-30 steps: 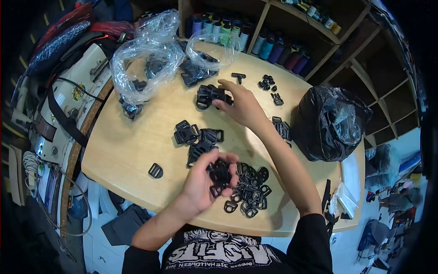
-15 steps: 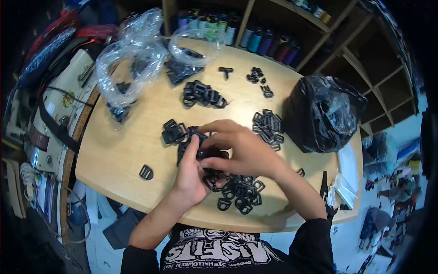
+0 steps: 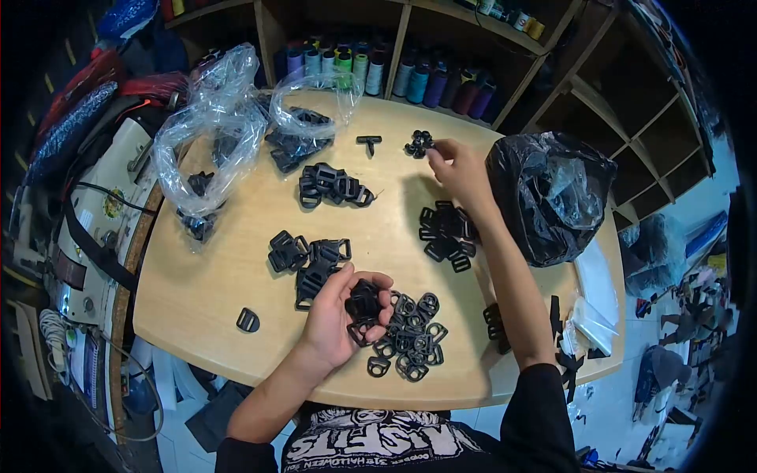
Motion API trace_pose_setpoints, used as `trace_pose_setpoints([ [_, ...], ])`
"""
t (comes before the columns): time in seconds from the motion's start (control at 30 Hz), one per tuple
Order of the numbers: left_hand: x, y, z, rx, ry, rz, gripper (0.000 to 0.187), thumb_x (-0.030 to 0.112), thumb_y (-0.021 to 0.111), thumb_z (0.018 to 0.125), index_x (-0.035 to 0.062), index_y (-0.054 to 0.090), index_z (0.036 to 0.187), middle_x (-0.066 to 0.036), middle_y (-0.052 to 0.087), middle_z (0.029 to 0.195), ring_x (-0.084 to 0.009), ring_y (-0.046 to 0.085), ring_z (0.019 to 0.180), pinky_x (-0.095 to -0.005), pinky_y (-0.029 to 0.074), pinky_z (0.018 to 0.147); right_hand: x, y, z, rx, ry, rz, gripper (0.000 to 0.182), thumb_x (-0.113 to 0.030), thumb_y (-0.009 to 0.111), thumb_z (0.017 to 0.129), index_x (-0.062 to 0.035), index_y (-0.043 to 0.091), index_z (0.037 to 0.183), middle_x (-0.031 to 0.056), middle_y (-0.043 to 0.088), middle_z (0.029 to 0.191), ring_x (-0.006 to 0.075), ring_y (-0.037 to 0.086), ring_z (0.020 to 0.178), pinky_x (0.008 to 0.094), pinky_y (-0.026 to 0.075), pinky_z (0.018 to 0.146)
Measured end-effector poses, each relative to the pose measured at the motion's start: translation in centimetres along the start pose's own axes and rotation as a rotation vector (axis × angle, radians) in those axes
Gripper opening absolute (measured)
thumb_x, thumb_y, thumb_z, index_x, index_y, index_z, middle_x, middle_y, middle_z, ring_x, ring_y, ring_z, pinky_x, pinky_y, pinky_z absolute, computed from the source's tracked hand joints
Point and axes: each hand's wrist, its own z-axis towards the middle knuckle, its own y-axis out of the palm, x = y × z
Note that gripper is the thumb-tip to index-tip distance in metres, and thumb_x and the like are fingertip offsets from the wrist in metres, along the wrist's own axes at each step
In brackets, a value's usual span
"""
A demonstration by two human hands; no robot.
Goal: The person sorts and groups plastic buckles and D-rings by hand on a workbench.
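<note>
My left hand (image 3: 335,319) is curled palm up round several black plastic buckle parts (image 3: 363,301), near the front of the table. Stretched toward the back right, my right hand (image 3: 461,172) has its fingertips at a small cluster of black pieces (image 3: 419,143); whatever is between them is too small to make out. Black ring-shaped parts (image 3: 414,335) lie just right of my left hand. Beyond its fingers are black buckles (image 3: 315,272). A pile of rectangular sliders (image 3: 447,233) sits below my right hand, and more buckles (image 3: 335,185) lie farther back.
A black plastic bag (image 3: 544,201) stands at the right of the table (image 3: 205,292). Clear bags (image 3: 209,158) with black parts are at the back left. A lone slider (image 3: 247,319) lies front left. Thread spools (image 3: 374,75) line the shelf behind.
My right hand has left my left hand and moved back and right to the small cluster. My left hand has opened somewhat, showing the held parts. The view has shifted slightly.
</note>
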Motion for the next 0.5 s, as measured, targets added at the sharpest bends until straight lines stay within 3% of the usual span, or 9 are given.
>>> trace_pose_setpoints([
  [0.13,0.4,0.0,-0.1,-0.009,0.041,-0.009,0.050,0.043,0.031,0.098,0.0011,0.057,0.100,-0.008,0.055,0.078,-0.0197,0.055,0.066,-0.0253,0.039,0.043,3.1,0.4,4.1,0.007,0.016,-0.050,0.028,-0.019,0.062,0.081,0.0010,0.067,0.100,0.0218,0.067,0.091,0.0342,0.066,0.085,0.0373,0.051,0.080],
  [0.2,0.8,0.1,-0.2,0.008,0.045,-0.033,0.050,0.044,0.032,0.098,0.0010,0.057,0.101,-0.008,0.055,0.078,-0.0200,0.056,0.066,-0.0259,0.039,0.042,3.1,1.2,4.8,0.068,-0.200,-0.273,0.029,-0.017,0.061,0.080,0.0020,0.067,0.101,0.0240,0.066,0.094,0.0370,0.064,0.089,0.0402,0.050,0.083],
  [0.33,1.1,-0.3,-0.4,0.010,0.066,-0.056,0.049,0.043,0.033,0.098,0.0000,0.057,0.102,-0.008,0.057,0.078,-0.0189,0.056,0.065,-0.0265,0.040,0.044,2.8,1.6,5.3,-0.018,-0.094,-0.271,0.029,-0.016,0.062,0.078,0.0018,0.068,0.100,0.0258,0.065,0.097,0.0389,0.063,0.091,0.0418,0.049,0.085],
  [0.5,1.2,-0.4,-0.4,-0.021,0.059,-0.073,0.049,0.042,0.034,0.098,-0.0016,0.056,0.103,-0.008,0.058,0.078,-0.0179,0.057,0.064,-0.0269,0.042,0.047,3.4,1.8,4.8,-0.016,-0.106,-0.274,0.028,-0.017,0.062,0.078,0.0009,0.068,0.100,0.0259,0.065,0.096,0.0394,0.063,0.090,0.0416,0.049,0.084],
])
